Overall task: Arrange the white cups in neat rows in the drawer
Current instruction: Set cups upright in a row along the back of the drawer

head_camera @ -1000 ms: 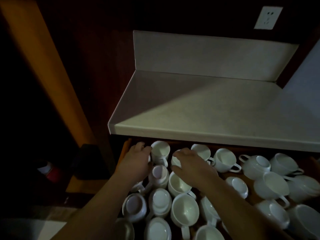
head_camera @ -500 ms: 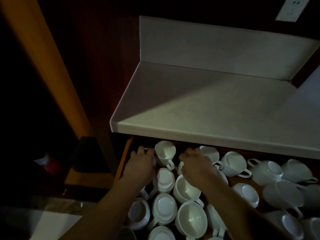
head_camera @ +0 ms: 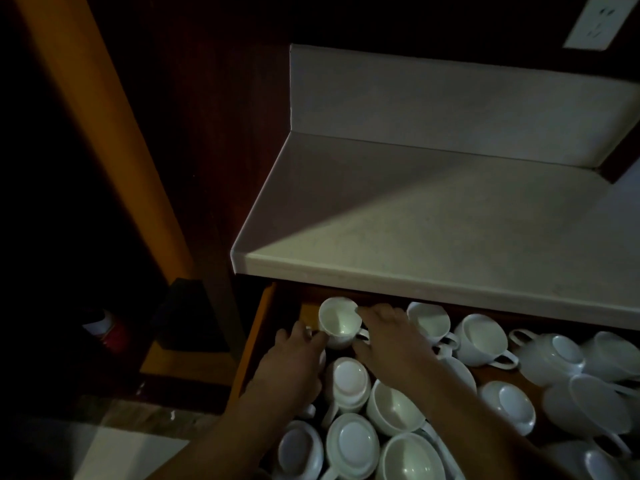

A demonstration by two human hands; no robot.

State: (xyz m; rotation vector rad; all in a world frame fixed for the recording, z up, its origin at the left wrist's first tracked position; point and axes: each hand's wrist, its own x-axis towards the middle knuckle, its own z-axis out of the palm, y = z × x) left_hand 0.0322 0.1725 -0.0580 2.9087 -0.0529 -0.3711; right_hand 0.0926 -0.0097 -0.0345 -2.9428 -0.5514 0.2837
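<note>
An open wooden drawer [head_camera: 258,336] under the counter holds several white cups, some upright and some upside down. An upright white cup [head_camera: 337,322] stands at the drawer's back left corner. My left hand [head_camera: 294,362] touches its left side with curled fingers. My right hand [head_camera: 389,341] lies over its right rim and handle, fingers curled at the rim. More cups [head_camera: 481,337] lie jumbled to the right, and stacked upturned cups [head_camera: 349,381] sit between my forearms.
A pale countertop [head_camera: 433,230] with a backsplash overhangs the drawer's back. A wall socket [head_camera: 595,24] is at the top right. An orange wooden post [head_camera: 104,133] and dark shelves with a red object [head_camera: 110,332] stand to the left.
Both hands have closed in on the back-left upright cup, the right hand shifting left onto its rim. The camera has tilted, so the drawer sits lower in view.
</note>
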